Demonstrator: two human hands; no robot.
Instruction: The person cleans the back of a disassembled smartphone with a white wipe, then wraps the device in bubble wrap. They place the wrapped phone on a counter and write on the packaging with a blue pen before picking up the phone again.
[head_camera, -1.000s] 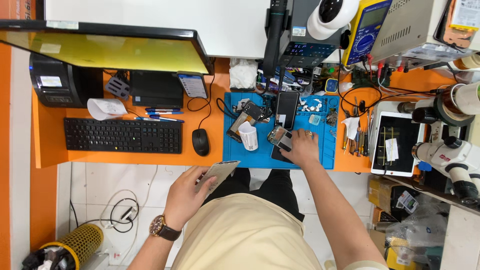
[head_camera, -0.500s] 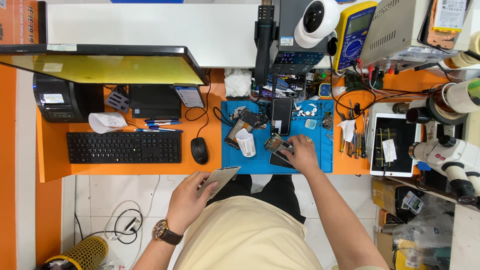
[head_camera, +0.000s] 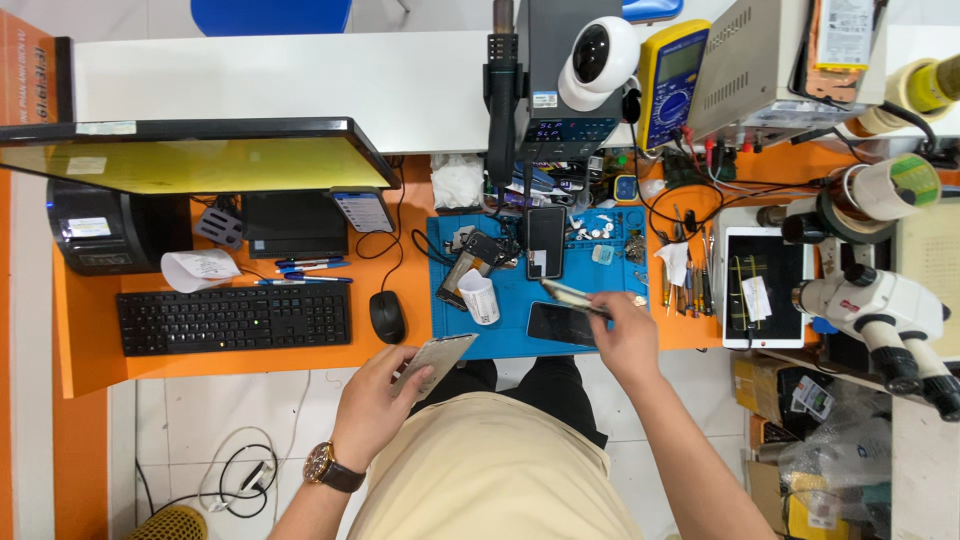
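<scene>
Left hand (head_camera: 385, 395) grips a flat grey phone panel (head_camera: 436, 358) by its near-left corner, fingers curled around the edge, panel tilted and held off the near edge of the orange surface (head_camera: 90, 340), just near of the mouse (head_camera: 387, 316). Wristwatch (head_camera: 328, 467) on that wrist. Right hand (head_camera: 625, 335) closed on a small flat silver-green part (head_camera: 570, 295), pinched at its right end, part sticking out to the left over the blue mat (head_camera: 510, 320); can't tell exactly what the part is. Directly under and left of that hand a dark phone (head_camera: 560, 322) lies flat on the mat, screen up. Second dark phone (head_camera: 545, 242) lies farther back on the mat, lengthwise. A white cup-like container (head_camera: 480, 297) sits on the mat's left half, beside another phone body (head_camera: 462, 275) lying at an angle. Left of the mat: black keyboard (head_camera: 233, 318), pens (head_camera: 305, 268) just beyond it, crumpled paper (head_camera: 200, 270), black printer (head_camera: 105, 228) at far left, monitor (head_camera: 200, 155) above. Right of the mat: row of hand tools (head_camera: 690, 275), white tablet-like plate (head_camera: 765, 288), microscope (head_camera: 875, 310) at right edge. Far side: yellow multimeter (head_camera: 672, 80), white dome camera (head_camera: 598, 60), black hot-air station handle (head_camera: 500, 100). Tape rolls (head_camera: 880, 190) at far right.
</scene>
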